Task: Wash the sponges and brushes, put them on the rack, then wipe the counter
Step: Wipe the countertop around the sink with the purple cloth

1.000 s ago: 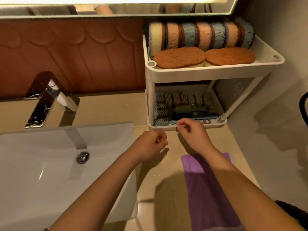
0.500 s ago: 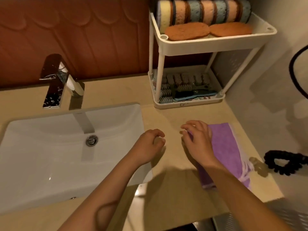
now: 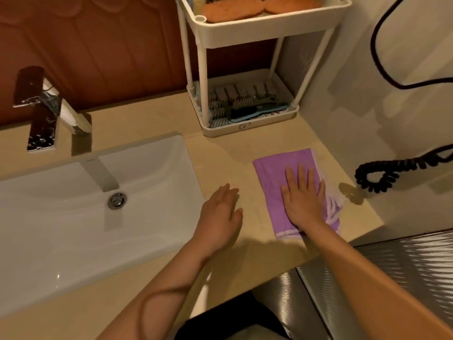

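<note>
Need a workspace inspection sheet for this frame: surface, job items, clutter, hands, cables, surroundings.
Surface: beige counter; purple cloth lies flat on it, right of the sink.
Job's things: orange sponges on the rack top shelf; brushes in its bottom tray.
Clutter: nothing seen.
Hands: right hand flat on the cloth, fingers straight; left hand open beside the sink's edge, holding nothing.
Cables: coiled black cord against the white wall right of the counter; black cable loops above it.
Surroundings: chrome faucet, red-brown wall panel.
</note>
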`<state>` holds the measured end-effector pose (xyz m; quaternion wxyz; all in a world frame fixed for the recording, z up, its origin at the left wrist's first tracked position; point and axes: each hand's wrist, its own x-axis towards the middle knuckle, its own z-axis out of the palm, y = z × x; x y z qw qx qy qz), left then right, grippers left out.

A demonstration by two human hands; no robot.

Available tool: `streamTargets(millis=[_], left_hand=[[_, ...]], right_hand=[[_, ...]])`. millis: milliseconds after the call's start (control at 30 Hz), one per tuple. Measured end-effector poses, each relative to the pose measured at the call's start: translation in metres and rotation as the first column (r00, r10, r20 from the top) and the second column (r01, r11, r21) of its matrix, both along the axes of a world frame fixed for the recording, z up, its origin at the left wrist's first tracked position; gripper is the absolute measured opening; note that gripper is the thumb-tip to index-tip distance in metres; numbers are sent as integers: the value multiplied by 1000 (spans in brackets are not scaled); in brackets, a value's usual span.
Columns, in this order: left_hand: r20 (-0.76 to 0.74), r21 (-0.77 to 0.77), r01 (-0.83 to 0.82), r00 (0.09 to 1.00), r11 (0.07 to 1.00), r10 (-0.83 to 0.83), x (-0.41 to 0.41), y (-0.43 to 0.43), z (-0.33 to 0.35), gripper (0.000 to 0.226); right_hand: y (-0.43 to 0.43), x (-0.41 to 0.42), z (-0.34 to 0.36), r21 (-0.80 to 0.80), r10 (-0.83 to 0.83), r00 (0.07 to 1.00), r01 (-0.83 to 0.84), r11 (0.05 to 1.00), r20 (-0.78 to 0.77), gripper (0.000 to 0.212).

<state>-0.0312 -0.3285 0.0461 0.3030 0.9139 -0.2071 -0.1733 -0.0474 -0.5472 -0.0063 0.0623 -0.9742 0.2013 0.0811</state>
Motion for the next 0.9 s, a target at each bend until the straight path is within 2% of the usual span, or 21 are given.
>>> streamTargets(millis=[100,200,267,367,467,667,733,833,900], left_hand=[[14,26,62,998,998,-62,-5,-20,-4,55],[42,64,91,995,994,-94,1,-53,-12,57],[83,123,115,989,986,-125,8,-79,-18,57],[145,194,162,971,967,-192,16,-114,-30,55],[153,287,128,972,949,-177,25,-135,-41,58],[156,336,125,970,933,-187,62,-149,-52,62],[187,310,80,972,947,-143,78,-155,-50,63],[187,314,155,957,937,-221,98,-157,-50,62],[193,327,151,956,933,-222,109,-154,-50,62]], right_hand=[[1,-4,-1,10,7,1000,-7,1000,-5,58],[-12,7,10,-65,73,990,-66,996,117,61],[-27,18,13,-50,129,974,-121,991,184,65],[-37,28,5,21,198,974,-202,979,113,73],[-46,35,-4,-20,249,965,-248,969,80,77],[-73,78,3,147,231,963,-250,957,135,63],[-76,95,4,95,240,965,-250,964,103,65],[-73,114,1,-22,212,976,-211,977,41,58],[-69,124,0,-46,167,986,-166,985,19,52]])
